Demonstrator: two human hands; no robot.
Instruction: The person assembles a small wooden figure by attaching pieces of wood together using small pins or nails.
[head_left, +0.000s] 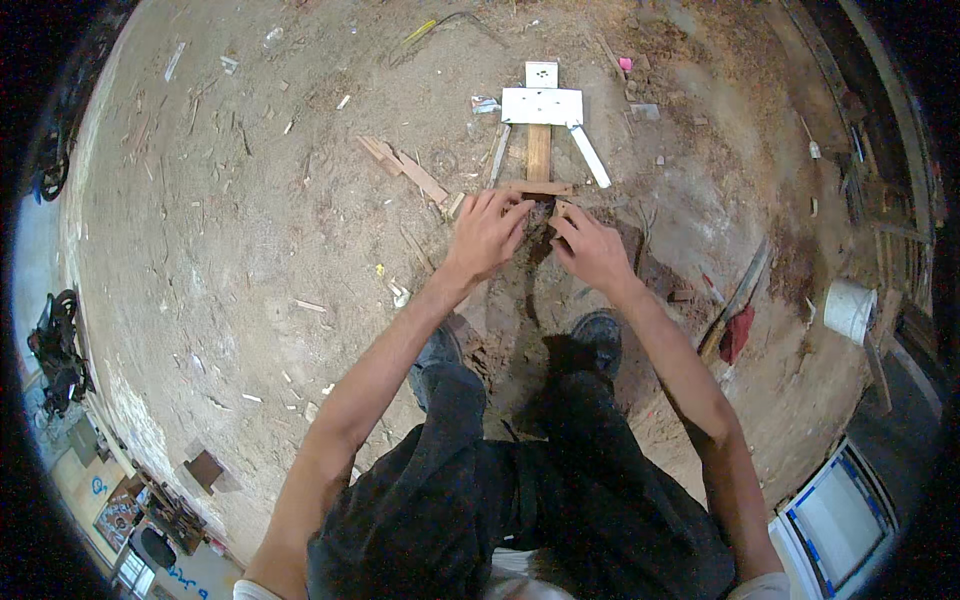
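Observation:
A figure made of wood pieces lies on the dirt floor ahead of me. It has a small white block (541, 75) as a head, a wide white board (542, 106) under it, a brown upright strip (538, 152) and a white strip (589, 157) slanting off on the right. Across the upright's near end lies a brown crosspiece (545, 188). My left hand (488, 237) is closed just below the crosspiece's left part, its grip hidden by the fingers. Below its right end, my right hand (592, 250) pinches a small piece of wood (566, 210).
Scrap wood strips (408, 170) lie left of the figure. On the right are a handsaw (742, 295), a red cloth (737, 334) and a white bucket (850, 312). My shoes (597, 340) stand near the hands. Wood chips litter the floor; a motorcycle (58, 350) is far left.

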